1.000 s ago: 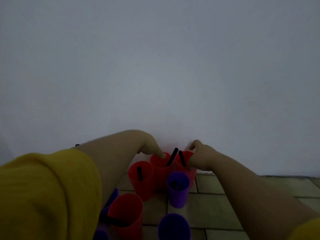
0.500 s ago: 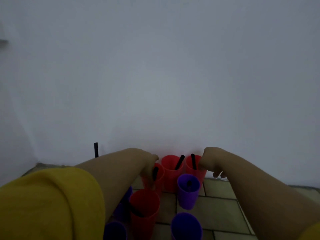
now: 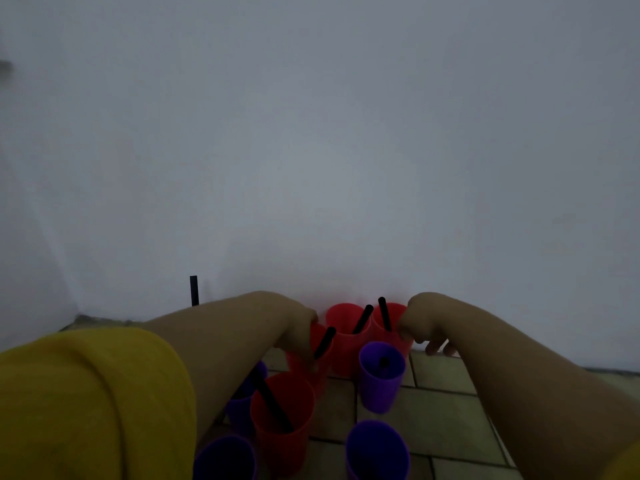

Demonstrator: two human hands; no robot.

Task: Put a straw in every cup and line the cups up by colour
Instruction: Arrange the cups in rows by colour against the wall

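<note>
Tiled floor (image 3: 446,403) meets white wall (image 3: 346,168); light dim.
Near: near-left purple cup (image 3: 225,459) and near-right purple cup (image 3: 377,452), no straw visible in either; near red cup (image 3: 282,441) strawed.
Mid: mid purple cup (image 3: 381,393) strawed.
Far, at wall: three red cups, all strawed. Left grip (image 3: 301,337) clasps left red cup (image 3: 322,367); middle red cup (image 3: 343,320) free; right grip (image 3: 415,320) curled at right red cup (image 3: 394,311), hold unclear.
Judged step: forming red row. Next: slide left red cup flush, kept upright; near red cup then joins.

Four red cups (image 3: 282,420), each with a black straw (image 3: 363,318) leaning inside, stand upright clustered among purple cups (image 3: 381,386)
</note>
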